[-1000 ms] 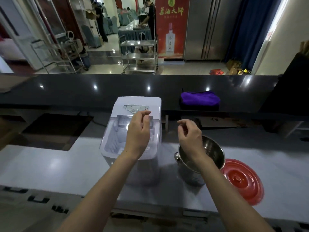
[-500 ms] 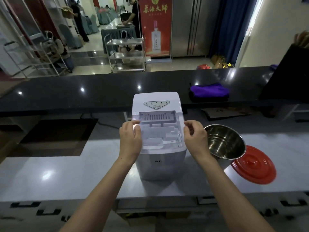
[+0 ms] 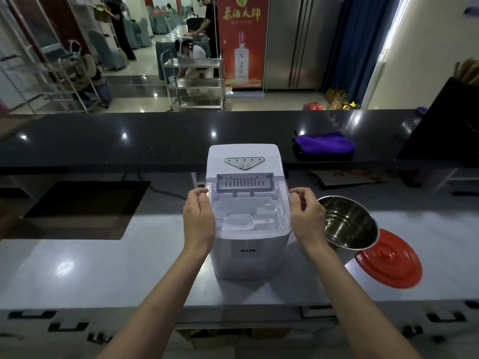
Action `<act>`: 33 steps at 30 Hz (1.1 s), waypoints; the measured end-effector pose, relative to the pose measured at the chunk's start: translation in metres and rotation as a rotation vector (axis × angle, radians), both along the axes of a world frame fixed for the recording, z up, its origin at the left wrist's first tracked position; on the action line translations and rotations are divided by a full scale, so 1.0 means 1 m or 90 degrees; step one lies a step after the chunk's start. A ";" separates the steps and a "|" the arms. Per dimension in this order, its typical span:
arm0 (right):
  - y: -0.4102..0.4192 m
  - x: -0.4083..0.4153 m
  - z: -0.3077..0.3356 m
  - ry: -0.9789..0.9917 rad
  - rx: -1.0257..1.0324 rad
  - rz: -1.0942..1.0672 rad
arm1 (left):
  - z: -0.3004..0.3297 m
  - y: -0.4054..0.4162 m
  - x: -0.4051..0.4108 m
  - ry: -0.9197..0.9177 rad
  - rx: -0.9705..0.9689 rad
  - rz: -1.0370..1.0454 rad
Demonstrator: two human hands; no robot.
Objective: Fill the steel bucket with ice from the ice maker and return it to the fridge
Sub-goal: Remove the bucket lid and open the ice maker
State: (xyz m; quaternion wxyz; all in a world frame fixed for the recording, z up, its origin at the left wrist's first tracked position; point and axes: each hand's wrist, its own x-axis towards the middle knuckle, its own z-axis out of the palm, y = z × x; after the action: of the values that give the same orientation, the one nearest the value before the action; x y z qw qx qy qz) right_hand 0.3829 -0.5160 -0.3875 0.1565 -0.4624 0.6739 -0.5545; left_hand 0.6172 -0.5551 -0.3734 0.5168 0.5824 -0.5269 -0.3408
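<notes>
A white ice maker stands on the grey counter in front of me, with a clear lid over its basket and a scoop lying inside. My left hand grips the lid's left edge, thumb on top. My right hand pinches the lid's right edge. The steel bucket stands empty just right of the machine, close to my right wrist. A tall steel fridge stands across the room behind the bar.
A red lid lies on the counter right of the bucket. A purple cloth rests on the raised black bar top. A dark recessed opening sits at the left. People and steel trolleys are beyond.
Both hands have come to the sides of the ice maker's lid; a second ago the left was over its top and the right hovered above the bucket. My view has shifted left and closer.
</notes>
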 end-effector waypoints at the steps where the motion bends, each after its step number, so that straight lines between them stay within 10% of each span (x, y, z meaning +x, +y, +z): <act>1: 0.000 -0.002 0.002 -0.002 -0.013 -0.005 | 0.002 0.000 -0.001 0.015 -0.006 0.010; 33: -0.052 -0.015 0.043 -0.102 -0.018 0.155 | 0.020 -0.066 -0.017 0.042 -0.044 -0.114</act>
State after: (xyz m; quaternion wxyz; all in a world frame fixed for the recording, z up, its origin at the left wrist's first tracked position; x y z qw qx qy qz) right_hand 0.3680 -0.5678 -0.3446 0.2694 -0.4969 0.5902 -0.5763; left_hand 0.6007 -0.6213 -0.3532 0.5208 0.5032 -0.5713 -0.3862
